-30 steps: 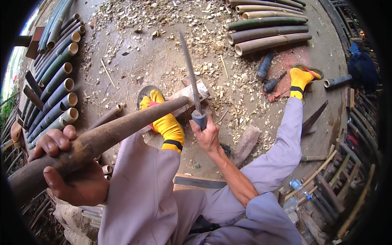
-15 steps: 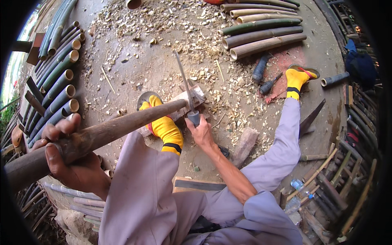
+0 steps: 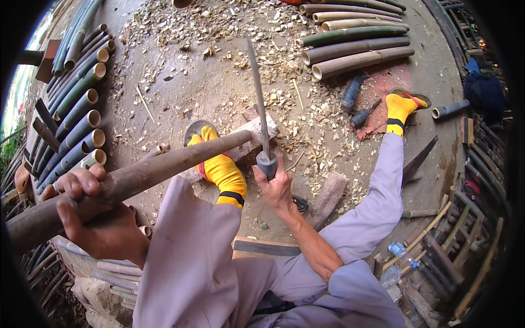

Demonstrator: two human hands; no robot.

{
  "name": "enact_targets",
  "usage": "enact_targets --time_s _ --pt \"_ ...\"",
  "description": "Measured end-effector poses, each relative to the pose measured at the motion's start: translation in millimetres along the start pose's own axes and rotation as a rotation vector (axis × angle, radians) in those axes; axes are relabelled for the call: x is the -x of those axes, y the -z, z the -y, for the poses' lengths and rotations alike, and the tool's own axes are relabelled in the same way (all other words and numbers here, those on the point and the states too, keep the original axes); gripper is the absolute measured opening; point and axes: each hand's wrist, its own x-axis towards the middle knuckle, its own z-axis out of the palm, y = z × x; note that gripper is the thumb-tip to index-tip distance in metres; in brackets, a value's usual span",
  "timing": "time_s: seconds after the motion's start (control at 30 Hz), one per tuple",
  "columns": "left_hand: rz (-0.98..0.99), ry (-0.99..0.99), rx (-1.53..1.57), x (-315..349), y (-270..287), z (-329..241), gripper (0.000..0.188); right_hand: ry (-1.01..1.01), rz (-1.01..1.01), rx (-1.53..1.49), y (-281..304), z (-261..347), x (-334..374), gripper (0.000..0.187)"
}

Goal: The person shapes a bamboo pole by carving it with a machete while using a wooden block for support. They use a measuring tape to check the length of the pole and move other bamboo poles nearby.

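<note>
Chip-strewn floor [image 3: 128,117], bamboo tubes [image 3: 358,49] alongside; left grip [image 3: 104,230] round pole [image 3: 169,160], right grip [image 3: 275,188] round knife [image 3: 259,98].

The pole [image 3: 147,175] is brown with darker mottling, the knife blade [image 3: 258,93] dull grey and the knife handle [image 3: 266,165] blue-grey, while the trousers [image 3: 186,262] are plain pale lilac-grey above bright yellow socks [image 3: 228,177], each ringed by a black band. Cream and straw-coloured chips [image 3: 186,21] speckle the grey-brown floor [image 3: 123,158], beside a faded red sheet [image 3: 391,79]. Dark green-grey tubes [image 3: 76,120] at left show pale cream cut ends, and the upper-right poles [image 3: 363,58] vary from deep green through brown to tan.
</note>
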Motion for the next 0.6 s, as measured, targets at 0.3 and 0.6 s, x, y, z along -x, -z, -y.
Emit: enact_targets --time_s 0.3,0.6 --pt "-0.055 0.007 -0.122 2 13 0 0.025 -0.021 0.039 0.022 1 7 0 0.041" --pt "-0.066 0.016 -0.084 3 13 5 0.016 -0.180 0.092 0.011 -4 -7 -5 0.044"
